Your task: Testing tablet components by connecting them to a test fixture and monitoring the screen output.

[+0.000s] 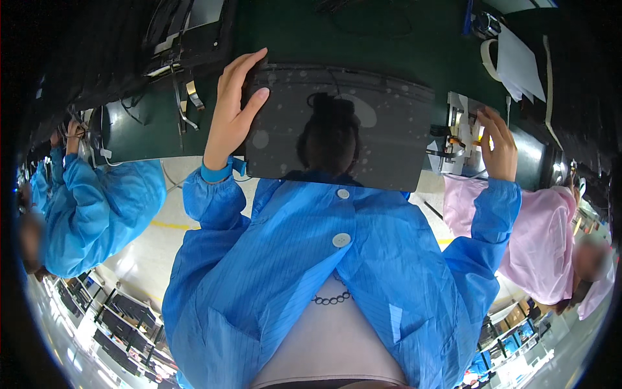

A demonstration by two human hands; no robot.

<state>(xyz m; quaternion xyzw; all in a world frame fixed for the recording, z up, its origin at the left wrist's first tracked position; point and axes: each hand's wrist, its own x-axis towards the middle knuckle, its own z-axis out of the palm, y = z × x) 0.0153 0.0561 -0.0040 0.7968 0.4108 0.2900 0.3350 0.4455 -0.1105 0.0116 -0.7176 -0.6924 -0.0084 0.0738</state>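
Note:
A large, dark, glossy flat panel [389, 123], which looks like a display screen, lies in front of me, its near edge reaching past the table's edge. Pale spots and a reflection show on its surface. My left hand [233, 107] rests at the panel's left side, thumb against its face and index finger stretched past the far left corner. To the right of the panel sits a small metal fixture [458, 146] with a lit area and dark flat cables. My right hand [497, 144] is at the fixture's right side, fingers bent round that edge; the fingertips are partly hidden.
A dark green table [155, 133] extends beneath everything. At the far right are a roll of tape [489, 59] and white sheets [520, 63]. Loose cables [181, 100] and black equipment [188, 39] stand far left. People sit close by in blue [107, 214] and pink [534, 240].

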